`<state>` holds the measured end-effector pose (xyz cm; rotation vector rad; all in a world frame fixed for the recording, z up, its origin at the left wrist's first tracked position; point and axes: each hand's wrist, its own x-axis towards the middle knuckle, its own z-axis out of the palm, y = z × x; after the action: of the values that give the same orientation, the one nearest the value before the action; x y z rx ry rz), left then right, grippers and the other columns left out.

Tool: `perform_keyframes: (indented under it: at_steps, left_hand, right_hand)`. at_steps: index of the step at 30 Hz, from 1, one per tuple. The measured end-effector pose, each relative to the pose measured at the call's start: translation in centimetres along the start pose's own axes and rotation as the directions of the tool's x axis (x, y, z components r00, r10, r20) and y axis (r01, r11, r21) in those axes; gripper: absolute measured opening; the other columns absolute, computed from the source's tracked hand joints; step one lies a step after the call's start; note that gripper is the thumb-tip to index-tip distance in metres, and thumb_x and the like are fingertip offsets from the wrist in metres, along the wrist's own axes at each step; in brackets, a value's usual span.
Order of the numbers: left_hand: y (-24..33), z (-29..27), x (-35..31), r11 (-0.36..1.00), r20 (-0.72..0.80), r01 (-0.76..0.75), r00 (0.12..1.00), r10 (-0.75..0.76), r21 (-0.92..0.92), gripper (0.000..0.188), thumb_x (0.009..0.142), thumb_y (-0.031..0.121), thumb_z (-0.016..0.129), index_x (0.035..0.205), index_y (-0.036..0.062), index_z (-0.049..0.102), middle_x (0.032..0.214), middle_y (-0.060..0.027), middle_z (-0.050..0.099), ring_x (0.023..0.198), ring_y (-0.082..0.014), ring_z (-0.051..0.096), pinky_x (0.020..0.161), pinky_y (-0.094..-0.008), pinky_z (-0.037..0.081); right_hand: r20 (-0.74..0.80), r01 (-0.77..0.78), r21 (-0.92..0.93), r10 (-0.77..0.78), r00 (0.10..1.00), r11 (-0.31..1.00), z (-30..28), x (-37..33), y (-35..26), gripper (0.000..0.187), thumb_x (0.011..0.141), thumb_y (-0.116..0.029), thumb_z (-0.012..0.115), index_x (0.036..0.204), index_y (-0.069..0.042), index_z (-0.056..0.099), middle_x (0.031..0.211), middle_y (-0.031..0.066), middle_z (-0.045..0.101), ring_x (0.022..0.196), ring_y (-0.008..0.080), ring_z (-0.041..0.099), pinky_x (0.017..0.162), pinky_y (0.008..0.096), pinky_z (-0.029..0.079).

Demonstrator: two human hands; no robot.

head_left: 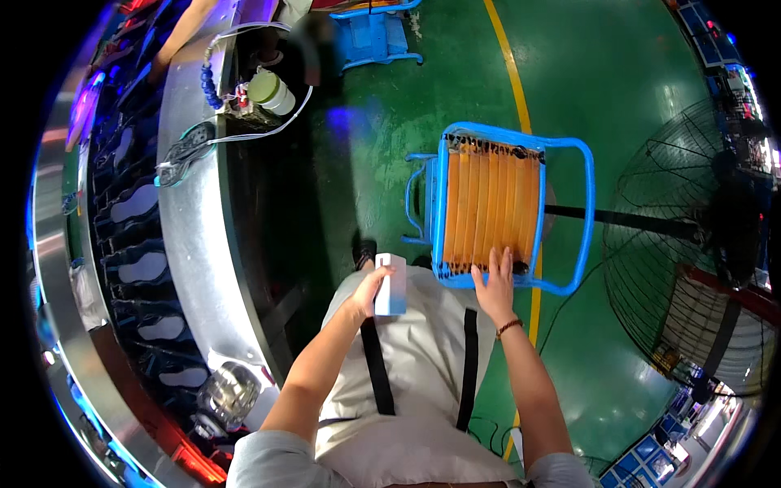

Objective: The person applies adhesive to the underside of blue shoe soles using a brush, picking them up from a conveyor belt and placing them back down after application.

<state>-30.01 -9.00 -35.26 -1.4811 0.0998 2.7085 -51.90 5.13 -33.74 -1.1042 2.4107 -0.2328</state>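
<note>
My left hand (pixel 371 290) is clamped around a slim white-and-blue box (pixel 391 286), its long axis running away from me. The blue-framed chair (pixel 493 202) lies ahead and to the right, the box sitting outside its near-left corner. Nearer to that chair is my right hand (pixel 495 289), fingers apart over its near edge; whether they press, I cannot tell. I can read no brand or lettering on the box

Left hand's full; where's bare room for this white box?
The slatted seat, between your right hand and its far rail; the metal ledge, between the dark item and see-through item. Crowded: beside the ledge's far end, with a jar and blue hose.
</note>
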Motion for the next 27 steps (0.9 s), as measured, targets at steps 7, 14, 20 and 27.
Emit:
perform_keyframes:
  at_steps: [7,14,20,27]
  left_hand:
    - [2.5,-7.6,26.2,0.979,-0.073,-0.122,0.988,0.136,0.164,0.042,0.068,0.038,0.053,0.094,0.0057,0.052,0.075,-0.0078,0.054,0.068,-0.0208,0.053,0.062,-0.0349,0.044]
    - [0.2,-6.9,42.2,0.798,-0.068,-0.462,0.849,0.524,0.387,0.038,0.065,0.033,0.058,0.079,-0.0022,0.056,0.067,-0.0102,0.054,0.063,-0.0208,0.052,0.06,-0.0326,0.041]
    - [-2.8,-4.9,44.7,0.785,-0.134,-0.523,0.798,0.588,0.33,0.058,0.065,0.024,0.061,0.108,-0.0075,0.039,0.094,-0.0164,0.053,0.087,-0.0231,0.053,0.076,-0.0319,0.042]
    - [-2.3,-8.4,41.9,0.889,0.024,-0.45,0.891,0.453,-0.091,0.044,0.072,0.027,0.053,0.109,0.0036,0.043,0.095,-0.0076,0.049,0.087,-0.0193,0.049,0.075,-0.0329,0.041]
  right_hand:
    - [-0.21,0.089,-0.277,-0.15,0.966,0.957,8.5,1.1,2.9,0.077,0.084,-0.051,0.036,0.131,0.007,0.019,0.139,0.0245,0.013,0.13,0.0358,0.011,0.103,0.051,0.006]
    - [-0.353,0.115,-0.218,-0.189,0.916,0.969,9.8,0.7,2.4,0.082,0.081,-0.059,0.027,0.125,0.01,0.034,0.131,0.0293,0.028,0.123,0.0428,0.026,0.101,0.052,0.014]
    - [-0.548,0.143,0.128,-0.051,0.835,0.981,12.8,0.7,3.5,0.096,0.076,-0.069,0.033,0.134,0.005,0.013,0.137,0.0246,0.02,0.128,0.0374,0.018,0.104,0.0466,0.011]
    - [-0.621,0.147,0.342,0.106,0.777,0.928,13.4,1.1,2.8,0.101,0.072,-0.067,0.045,0.135,0.003,0.009,0.138,0.0223,0.019,0.129,0.0331,0.019,0.105,0.0425,0.013]
